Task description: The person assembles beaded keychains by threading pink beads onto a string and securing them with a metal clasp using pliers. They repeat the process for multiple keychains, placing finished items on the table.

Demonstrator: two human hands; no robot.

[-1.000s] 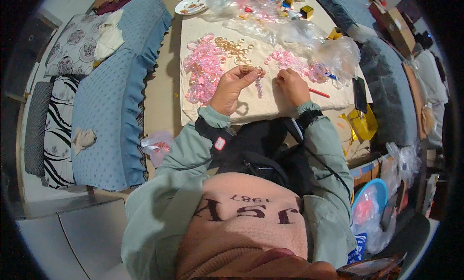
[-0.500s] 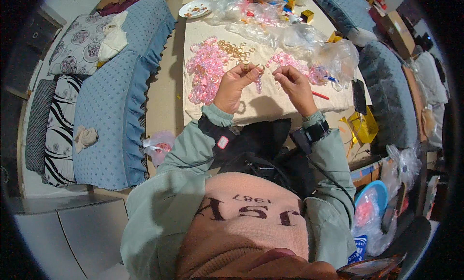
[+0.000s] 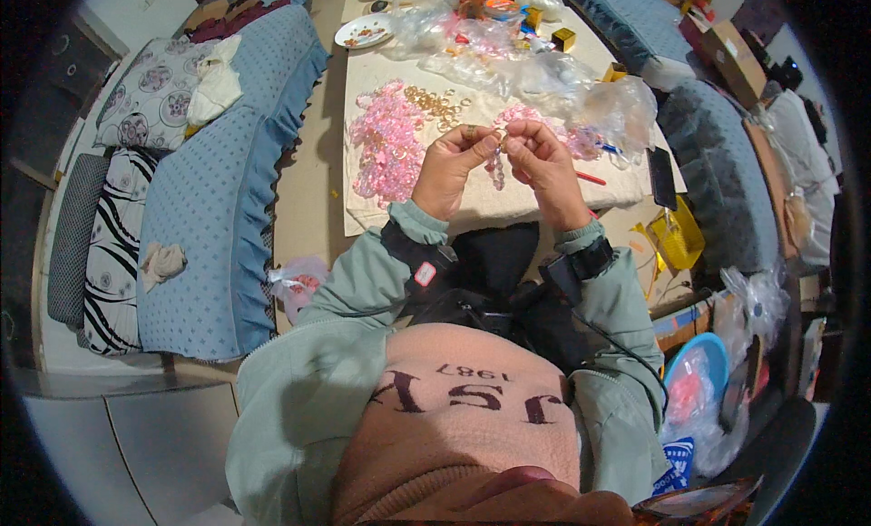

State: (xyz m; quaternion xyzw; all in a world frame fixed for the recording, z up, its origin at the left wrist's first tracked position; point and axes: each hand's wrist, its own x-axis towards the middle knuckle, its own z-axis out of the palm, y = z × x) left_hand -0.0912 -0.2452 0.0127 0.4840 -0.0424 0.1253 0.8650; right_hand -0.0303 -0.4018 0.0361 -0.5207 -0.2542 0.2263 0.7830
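Note:
My left hand (image 3: 446, 170) pinches a small gold ring between thumb and forefinger. A short strand of pale pink and clear beads (image 3: 497, 175) hangs below it, between my hands. My right hand (image 3: 550, 174) is closed in a pinch, its fingertips meeting those of my left hand at the ring; what they grip is hidden. Left of my hands lies a large heap of pink beaded strands (image 3: 385, 147), with loose gold rings (image 3: 441, 106) scattered beside it. Behind my right hand is a smaller pile of pink pieces (image 3: 519, 116).
The table has a light cloth on it. A red pen (image 3: 591, 177) and a black phone (image 3: 662, 176) lie to the right. Clear plastic bags (image 3: 617, 107) and a white plate (image 3: 364, 32) are farther back. Blue-covered sofas (image 3: 204, 208) flank the table.
My right hand has moved left to meet my left hand, and its fingertips now touch the ring area. My left hand and the hanging strand have shifted slightly right.

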